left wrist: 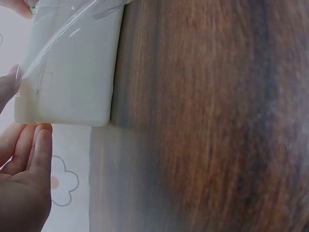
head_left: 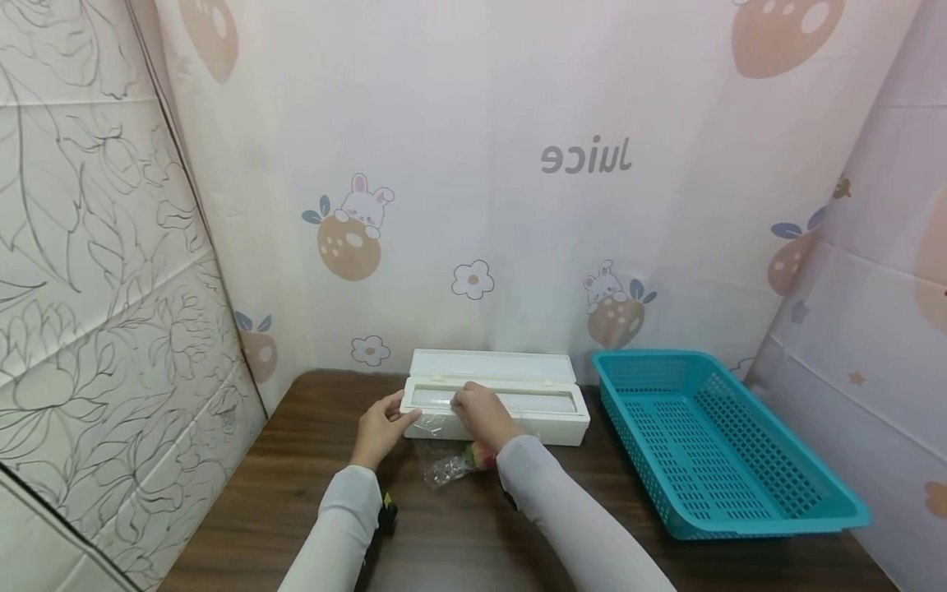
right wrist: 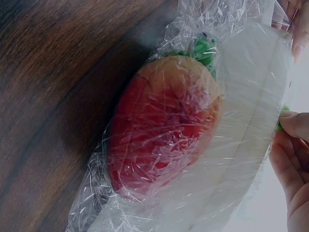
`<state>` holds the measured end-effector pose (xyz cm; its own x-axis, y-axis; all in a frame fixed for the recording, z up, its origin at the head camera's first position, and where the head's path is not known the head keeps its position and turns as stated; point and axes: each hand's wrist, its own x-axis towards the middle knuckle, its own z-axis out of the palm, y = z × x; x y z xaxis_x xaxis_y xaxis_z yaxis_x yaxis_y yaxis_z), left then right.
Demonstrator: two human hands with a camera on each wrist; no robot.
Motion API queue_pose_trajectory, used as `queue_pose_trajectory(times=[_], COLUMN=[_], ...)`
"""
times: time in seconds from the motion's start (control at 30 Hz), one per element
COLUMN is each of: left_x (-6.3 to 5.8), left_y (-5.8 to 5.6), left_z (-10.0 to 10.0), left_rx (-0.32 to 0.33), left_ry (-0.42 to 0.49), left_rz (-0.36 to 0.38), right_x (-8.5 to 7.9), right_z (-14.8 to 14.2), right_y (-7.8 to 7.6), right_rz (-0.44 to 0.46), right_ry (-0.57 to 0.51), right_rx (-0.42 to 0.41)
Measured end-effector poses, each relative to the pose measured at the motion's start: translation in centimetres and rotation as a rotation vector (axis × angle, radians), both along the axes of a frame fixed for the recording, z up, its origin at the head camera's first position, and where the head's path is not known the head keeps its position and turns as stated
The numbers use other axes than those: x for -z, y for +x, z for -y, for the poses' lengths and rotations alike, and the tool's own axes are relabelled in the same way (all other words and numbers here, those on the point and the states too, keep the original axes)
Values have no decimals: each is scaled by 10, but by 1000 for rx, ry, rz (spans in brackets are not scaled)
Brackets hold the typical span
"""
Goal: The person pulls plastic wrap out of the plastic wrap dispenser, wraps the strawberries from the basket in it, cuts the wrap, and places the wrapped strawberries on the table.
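A white cling film dispenser [head_left: 510, 429] lies lengthwise on the table, its lid [head_left: 491, 365] raised at the back. My left hand [head_left: 381, 429] grips its left end, thumb on the top front edge and fingers against the end face. My right hand [head_left: 484, 415] is over the top front edge, pinching a small green slider [right wrist: 285, 109] between thumb and fingers. Clear cling film [left wrist: 72, 34] hangs down the dispenser's front. In front, under my right forearm, lies a red and yellow fruit [right wrist: 159, 121] with green leaves, covered in crumpled film.
A turquoise plastic basket [head_left: 740, 528] stands on the right side of the dark wooden table [head_left: 296, 477]. Patterned fabric [head_left: 473, 164] hangs behind the table and along both sides. A dark object [head_left: 388, 516] with a yellow-green tip shows beside my left sleeve.
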<state>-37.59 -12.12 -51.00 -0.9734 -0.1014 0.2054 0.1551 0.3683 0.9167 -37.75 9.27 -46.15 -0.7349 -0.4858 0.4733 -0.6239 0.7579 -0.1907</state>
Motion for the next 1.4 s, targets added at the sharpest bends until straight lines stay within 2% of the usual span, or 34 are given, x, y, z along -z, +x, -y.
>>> queue_pose_trajectory(times=[0.3,0.5,0.67,1.07,1.23,1.4], left_x=[-1,1,1,4,3,3], left_y=[1,0,0,1,3,4], left_z=[0,0,1,2,1,-1], left_rx=[0,17,13,2,-2,-4], left_ry=[3,-6,-4,-17,-12,34], left_rz=[-14,-44,-53,-28,-25,-30], right_x=[-1,-2,-1,-2,-2,-5], right_z=[9,15,18,18,22,27], right_y=[-2,-2,-2,0,-3,-5], right_rz=[-15,5,-24,-22,9,17], right_ry=[24,48,49,16,54,98], right_rx=[-29,-9,-2,-52,-48,-46])
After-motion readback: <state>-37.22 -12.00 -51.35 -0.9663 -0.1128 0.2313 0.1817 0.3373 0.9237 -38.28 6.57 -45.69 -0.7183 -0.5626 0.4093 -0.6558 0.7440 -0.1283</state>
